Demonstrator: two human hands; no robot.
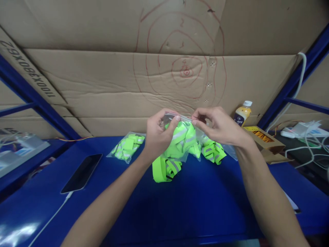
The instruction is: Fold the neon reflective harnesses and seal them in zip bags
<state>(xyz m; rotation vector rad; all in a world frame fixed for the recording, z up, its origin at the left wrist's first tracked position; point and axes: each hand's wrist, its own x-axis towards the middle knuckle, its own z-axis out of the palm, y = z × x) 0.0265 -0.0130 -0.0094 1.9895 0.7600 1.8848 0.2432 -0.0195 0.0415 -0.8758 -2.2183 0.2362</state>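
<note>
Between my hands, above the blue table, hangs a clear zip bag [181, 142] filled with neon green reflective straps. My left hand [162, 132] is closed on the bag's upper left edge, thumb in front. Thumb and fingers of my right hand [214, 123] pinch the zip strip at the upper right corner. Just below the bag, a loose bundle of green reflective strap [167, 169] lies on the table. Another green strap bundle [213, 151] sits under my right hand. To the left lies a second clear bag of green straps [128, 145].
A black phone [81, 173] with a white cable lies on the blue table [154, 212] at left. At right stand a juice bottle [243, 113] and an open cardboard box [267, 140]. Power strips [305, 130] with cables flank both sides; a cardboard wall [102, 85] rises behind.
</note>
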